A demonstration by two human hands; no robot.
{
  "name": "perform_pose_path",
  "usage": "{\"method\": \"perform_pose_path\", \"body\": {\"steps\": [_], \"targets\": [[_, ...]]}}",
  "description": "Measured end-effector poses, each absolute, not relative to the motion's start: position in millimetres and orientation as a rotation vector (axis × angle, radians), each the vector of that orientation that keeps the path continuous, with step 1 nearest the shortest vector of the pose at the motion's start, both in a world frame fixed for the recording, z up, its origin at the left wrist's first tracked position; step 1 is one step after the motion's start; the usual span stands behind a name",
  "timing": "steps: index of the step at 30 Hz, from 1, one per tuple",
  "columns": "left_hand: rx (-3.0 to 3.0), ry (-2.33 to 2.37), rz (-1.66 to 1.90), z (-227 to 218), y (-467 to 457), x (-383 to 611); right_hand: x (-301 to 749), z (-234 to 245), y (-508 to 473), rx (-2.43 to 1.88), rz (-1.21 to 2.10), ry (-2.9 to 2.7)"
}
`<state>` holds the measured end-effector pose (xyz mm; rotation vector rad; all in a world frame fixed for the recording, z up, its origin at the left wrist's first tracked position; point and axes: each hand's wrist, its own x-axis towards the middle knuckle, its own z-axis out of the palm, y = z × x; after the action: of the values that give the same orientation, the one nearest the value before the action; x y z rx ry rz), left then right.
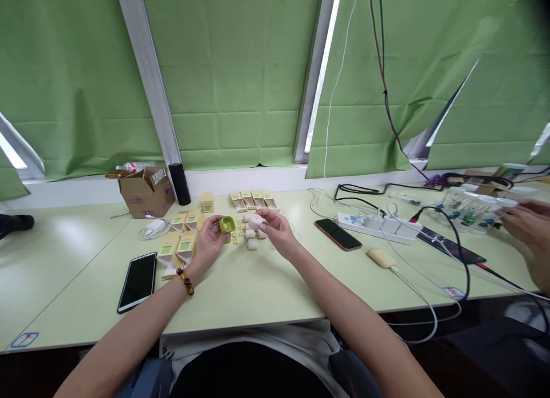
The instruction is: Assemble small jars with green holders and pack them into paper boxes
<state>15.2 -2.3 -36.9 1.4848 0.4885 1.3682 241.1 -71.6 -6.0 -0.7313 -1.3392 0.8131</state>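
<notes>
My left hand [211, 240] is closed around a small green box-shaped case [227, 224], held just above the pale green table [266, 289]. My right hand [275, 229] pinches a small pale pink round piece [256, 220] right beside the green case. Under my hands lie a few small white-pink pieces [251, 239] and tiny yellow bits [235, 236]. Several beige cartons with green labels [183, 246] lie to the left of my left hand. A row of flattened cartons [253, 200] lies behind.
A black phone [138, 280] lies at the left, a second phone [337, 234] at the right. A cardboard box [146, 194] and a black cylinder [179, 183] stand at the back. Power strip [378, 225], cables and a cream mouse [380, 257] are on the right, with another person's hands [526, 223].
</notes>
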Motion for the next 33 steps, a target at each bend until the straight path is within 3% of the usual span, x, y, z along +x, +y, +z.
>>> {"method": "perform_pose_path", "body": {"steps": [6,33], "targets": [[1.498,0.466,1.371,-36,-4,15,231,-8,-74,-0.471,1.224,-1.120],[1.637,0.452,1.379,-36,-10,16,222,-10,-79,-0.530,1.168,-1.191]]}}
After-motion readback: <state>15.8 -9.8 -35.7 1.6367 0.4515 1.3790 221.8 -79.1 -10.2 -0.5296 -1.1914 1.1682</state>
